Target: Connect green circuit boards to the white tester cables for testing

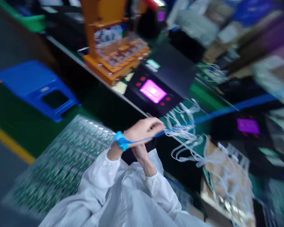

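My left hand (144, 130) is in front of my lap at the bench edge. Its fingers are curled, with the tips close together beside a bundle of white cables (182, 129); anything between them is too blurred to make out. A blue wrist strap (122, 141) circles my left wrist, and its cord stretches along the hand toward the cables. Below it, my right hand (141, 154) is partly covered by the left one, so its fingers are hidden. Some of the white cables hang over the bench edge.
Behind the hands sits a black device with a lit pink screen (153, 91), beside an orange fixture (118, 56). Stacked trays of green circuit boards (61, 160) stand at left, near a blue stool (35, 85). A cardboard box (227, 186) with more white cables stands at right.
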Demonstrator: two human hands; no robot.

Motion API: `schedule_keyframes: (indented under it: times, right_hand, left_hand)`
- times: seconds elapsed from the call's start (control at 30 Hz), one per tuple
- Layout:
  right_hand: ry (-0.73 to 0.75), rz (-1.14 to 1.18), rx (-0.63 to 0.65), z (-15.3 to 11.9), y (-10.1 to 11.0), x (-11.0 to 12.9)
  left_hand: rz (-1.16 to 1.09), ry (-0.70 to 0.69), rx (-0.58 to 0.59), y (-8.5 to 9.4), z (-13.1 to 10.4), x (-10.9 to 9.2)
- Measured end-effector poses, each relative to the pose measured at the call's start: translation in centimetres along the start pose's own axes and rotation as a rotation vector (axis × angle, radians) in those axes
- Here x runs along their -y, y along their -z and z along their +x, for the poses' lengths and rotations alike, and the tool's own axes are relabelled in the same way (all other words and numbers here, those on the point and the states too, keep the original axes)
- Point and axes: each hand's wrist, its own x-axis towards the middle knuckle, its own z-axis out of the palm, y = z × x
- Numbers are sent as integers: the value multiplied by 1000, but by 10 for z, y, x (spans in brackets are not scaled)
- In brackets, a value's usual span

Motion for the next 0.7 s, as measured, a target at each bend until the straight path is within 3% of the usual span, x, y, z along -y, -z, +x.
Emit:
schedule_keyframes:
  times: [0.03, 0.07, 0.17, 0.23, 0.3, 0.4, 0.53, 0.6, 0.7]
  right_hand:
    - [2, 84, -71, -7, 18, 14]
    - [9, 180, -140, -14, 33, 28]
    - [147, 362, -329, -32, 72, 71]
    - [280, 377, -427, -39, 92, 100]
    - [405, 342, -499, -40, 107, 127]
    - [567, 175, -641, -24, 124, 172]
    - [677, -155, -923, 25, 152, 245]
    - [620, -375, -1050, 59, 172, 283]
    - [449, -631, -1091, 112, 209, 329]
  left_hand:
    - [-17, -5, -12, -2, 12, 2]
    - [-68, -8, -106, -7, 24, 6]
    - [-199, 12, -299, -45, 55, 20]
    - [-261, 66, -275, -80, 68, 23]
    - [-302, 128, -114, -112, 81, 15]
    - [-260, 168, 91, -143, 115, -17]
    - [71, -35, 124, -158, 202, -79]
    - [172, -138, 183, -161, 255, -106]
    - [179, 7, 159, -165, 330, -126]
